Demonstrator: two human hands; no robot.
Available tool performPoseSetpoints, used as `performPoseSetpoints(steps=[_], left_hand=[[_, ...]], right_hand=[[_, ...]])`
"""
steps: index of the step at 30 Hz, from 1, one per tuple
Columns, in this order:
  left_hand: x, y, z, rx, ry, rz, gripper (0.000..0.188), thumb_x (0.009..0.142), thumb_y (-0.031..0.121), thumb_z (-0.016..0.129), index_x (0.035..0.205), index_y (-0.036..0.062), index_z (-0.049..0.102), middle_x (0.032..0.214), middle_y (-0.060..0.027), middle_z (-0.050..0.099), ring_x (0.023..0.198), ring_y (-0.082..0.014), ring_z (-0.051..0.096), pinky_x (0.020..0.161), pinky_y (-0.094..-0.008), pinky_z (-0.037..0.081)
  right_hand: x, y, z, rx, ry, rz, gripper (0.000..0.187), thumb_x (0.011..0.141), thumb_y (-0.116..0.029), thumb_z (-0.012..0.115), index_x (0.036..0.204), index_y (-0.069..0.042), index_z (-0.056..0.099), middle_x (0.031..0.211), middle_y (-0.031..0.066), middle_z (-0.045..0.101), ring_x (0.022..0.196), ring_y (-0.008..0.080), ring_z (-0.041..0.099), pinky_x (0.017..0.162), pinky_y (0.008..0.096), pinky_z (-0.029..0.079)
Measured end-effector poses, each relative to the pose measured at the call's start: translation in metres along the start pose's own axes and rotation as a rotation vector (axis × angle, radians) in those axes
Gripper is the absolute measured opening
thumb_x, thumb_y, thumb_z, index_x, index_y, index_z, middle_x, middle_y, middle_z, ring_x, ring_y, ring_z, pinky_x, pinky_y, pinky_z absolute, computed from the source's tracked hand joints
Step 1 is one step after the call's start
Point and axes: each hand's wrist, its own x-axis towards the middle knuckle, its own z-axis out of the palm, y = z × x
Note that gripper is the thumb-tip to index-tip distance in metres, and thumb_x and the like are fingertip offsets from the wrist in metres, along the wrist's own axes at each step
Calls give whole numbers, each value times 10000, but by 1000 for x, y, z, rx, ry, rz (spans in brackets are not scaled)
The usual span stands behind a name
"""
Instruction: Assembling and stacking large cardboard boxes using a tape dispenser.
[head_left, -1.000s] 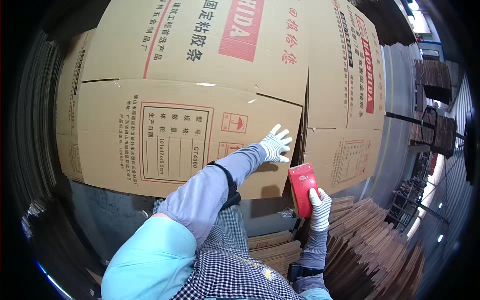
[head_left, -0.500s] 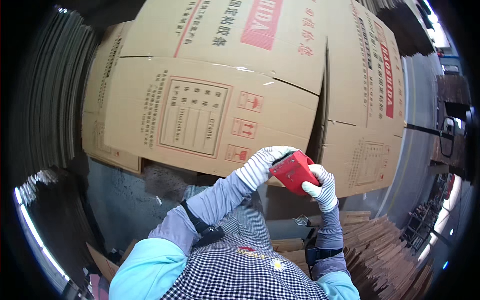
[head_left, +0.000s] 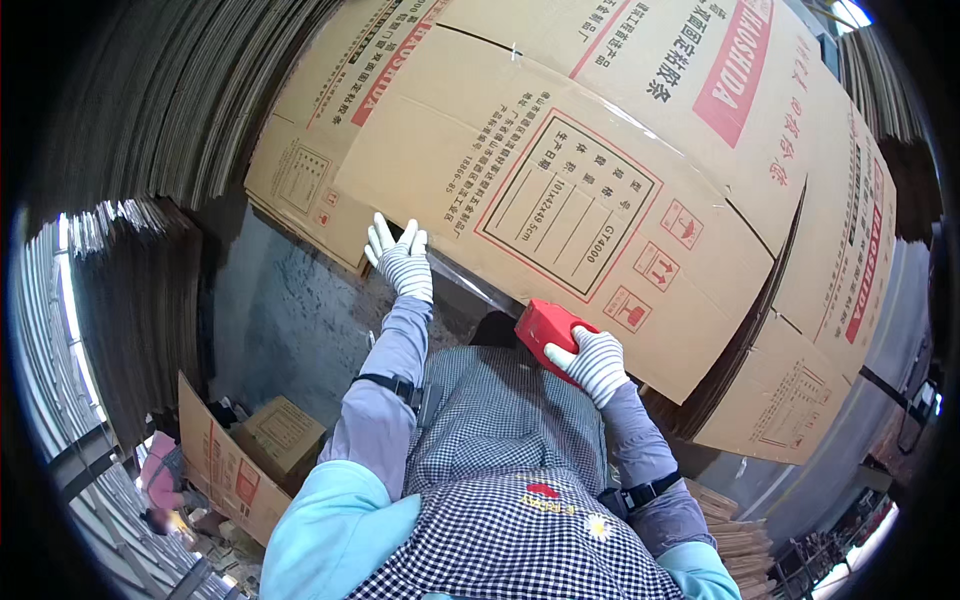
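My right hand (head_left: 592, 365), in a striped glove, grips a red tape dispenser (head_left: 548, 335) by the near edge of a large printed cardboard box (head_left: 450, 130). Farther left along that edge is my left hand (head_left: 405, 262), also gloved, its fingers stretched out and spread at the cardboard. Between the left hand and the dispenser runs a shiny narrow strip (head_left: 478, 287) that looks like clear tape. Whether the left fingertips press on the strip or only on the cardboard, I cannot tell.
More flat cartons lie to the left (head_left: 290, 180) and right (head_left: 830, 340) of the box. Tall stacks of cardboard sheets (head_left: 190, 90) rise at the left. An open carton (head_left: 285, 435) stands on the floor at lower left, with another person (head_left: 160, 475) beyond it.
The left hand has left the dispenser and moved left along the cardboard edge, fingers now spread. The right hand still holds the dispenser. The view has swung left, so the cartons appear tilted.
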Motion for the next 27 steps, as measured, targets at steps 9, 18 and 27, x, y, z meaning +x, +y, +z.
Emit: performPoseSetpoints(steps=[9, 18, 27], left_hand=[[20, -30, 52, -917, -227, -1116, 507, 857, 481, 687, 1193, 122, 563, 988, -63, 567, 774, -183, 580, 623, -320, 488], [17, -21, 69, -889, -203, -1077, 575, 807, 524, 724, 1160, 95, 575, 999, -72, 587, 770, -227, 619, 603, -328, 493], [16, -41, 76, -1041, -162, -1007, 564, 801, 482, 748, 1161, 68, 615, 994, -69, 634, 746, -187, 621, 602, -305, 477]], right_hand=[[-18, 8, 12, 32, 91, -93, 555, 778, -575, 621, 799, -20, 620, 791, 209, 649, 830, 377, 624, 798, 452, 491], [-55, 105, 0, -386, -98, 532, 518, 787, -557, 600, 843, -56, 720, 794, 165, 701, 779, 317, 686, 729, 433, 528], [-27, 68, -77, -562, -330, 304, 420, 710, -457, 699, 806, -50, 741, 762, 148, 702, 760, 300, 695, 720, 394, 541]])
